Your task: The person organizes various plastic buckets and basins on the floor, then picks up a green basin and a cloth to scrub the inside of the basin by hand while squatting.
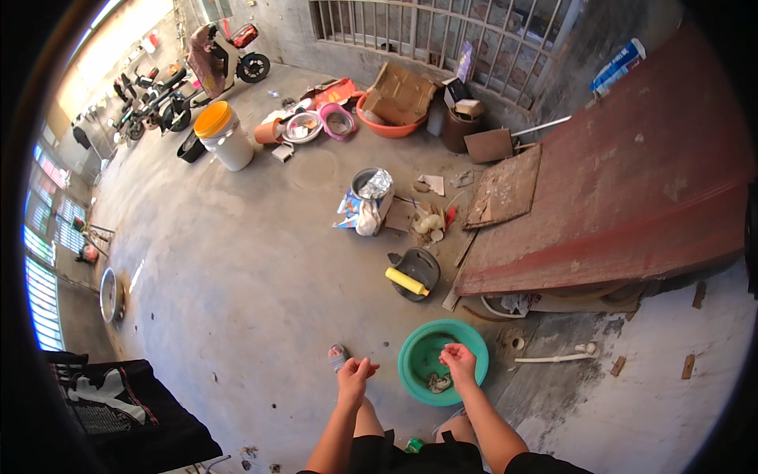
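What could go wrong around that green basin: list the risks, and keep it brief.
The green basin sits close to the person's right leg, so a shift of the knee might nudge it.
The yellow bottle lies across the dark plastic stool and could roll off if bumped.
The white pipe, on the floor right of the basin, might turn underfoot if stepped on.

Your view comes from the left camera on your head, facing steeply down and forward. Your left hand [357,376] and right hand [460,366] lie near it, low in frame, with your forearms [335,430] running to the lower edge. The wide fisheye reaches across the floor [237,261] to a barred window [446,35] far off at the top; along the bright left rim, detail seems too bent to judge.
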`<state>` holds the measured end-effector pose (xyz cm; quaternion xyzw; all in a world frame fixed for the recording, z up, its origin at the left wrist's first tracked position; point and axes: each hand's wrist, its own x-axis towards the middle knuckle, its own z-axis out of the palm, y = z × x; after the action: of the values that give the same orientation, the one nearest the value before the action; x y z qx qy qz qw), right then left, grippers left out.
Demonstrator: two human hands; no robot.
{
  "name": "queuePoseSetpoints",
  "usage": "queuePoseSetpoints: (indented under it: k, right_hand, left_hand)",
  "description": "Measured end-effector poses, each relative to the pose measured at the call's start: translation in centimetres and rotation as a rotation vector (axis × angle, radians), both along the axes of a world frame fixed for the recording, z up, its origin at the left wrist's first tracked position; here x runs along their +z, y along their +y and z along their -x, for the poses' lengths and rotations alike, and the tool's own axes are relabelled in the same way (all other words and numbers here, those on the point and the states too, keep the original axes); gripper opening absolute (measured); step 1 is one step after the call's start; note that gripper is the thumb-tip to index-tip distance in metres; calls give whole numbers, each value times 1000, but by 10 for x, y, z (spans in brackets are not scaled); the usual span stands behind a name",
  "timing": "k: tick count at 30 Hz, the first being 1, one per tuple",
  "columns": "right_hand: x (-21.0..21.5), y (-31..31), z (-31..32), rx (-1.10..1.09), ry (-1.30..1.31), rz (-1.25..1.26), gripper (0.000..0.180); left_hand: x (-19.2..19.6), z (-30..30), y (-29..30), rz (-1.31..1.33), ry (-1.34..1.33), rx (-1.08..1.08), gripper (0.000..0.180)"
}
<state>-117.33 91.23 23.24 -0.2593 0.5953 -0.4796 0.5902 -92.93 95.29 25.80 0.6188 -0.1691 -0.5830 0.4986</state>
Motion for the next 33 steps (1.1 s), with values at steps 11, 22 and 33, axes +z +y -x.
queuePoseSetpoints:
  k: [11,22,33]
  right_hand:
    - [112,-79,-91,68,224,77,17]
    - [154,-172,-176,45,211,59,13]
    - [146,-348,-311,295,-101,158,12]
  left_hand:
    - [77,-118,-92,122,60,-37,12]
    - [97,-272,-189,107,-128,50,9]
    - [156,-294,-286,109,-141,248,9]
